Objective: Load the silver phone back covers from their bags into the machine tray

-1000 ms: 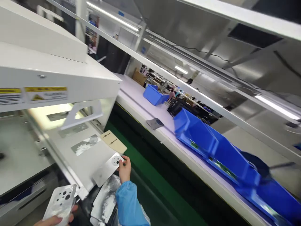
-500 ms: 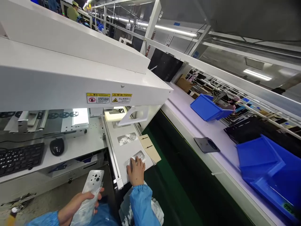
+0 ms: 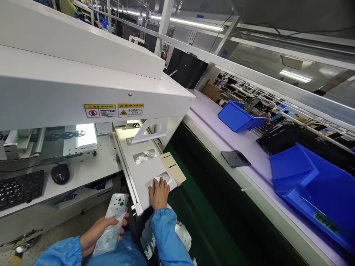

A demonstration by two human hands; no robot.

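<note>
My left hand (image 3: 104,229) is closed round a phone back cover (image 3: 118,205) with camera holes, wrapped in clear film, held tilted over my lap. Whether it is one cover or a stack I cannot tell. My right hand (image 3: 159,194) rests palm down, fingers spread, on another filmed phone cover (image 3: 166,177) lying on the white conveyor belt (image 3: 138,171). Farther up the belt lies a phone cover with a white-patterned film (image 3: 144,157). Another cover sits partly under the machine's white bracket (image 3: 149,131). Below my right forearm are several crumpled clear films (image 3: 183,236).
A white machine (image 3: 97,87) with warning labels overhangs the belt. On its left are a mouse (image 3: 60,173) and keyboard (image 3: 22,188). Beige card (image 3: 173,168) lies beside the belt. Right of a dark green conveyor (image 3: 210,207), a shelf carries a dark panel (image 3: 235,158) and blue bins (image 3: 240,116).
The view has shifted slightly, so the machine and shelf appear farther left and higher. My left hand has moved a little right with its cover. The right hand stays on the belt cover.
</note>
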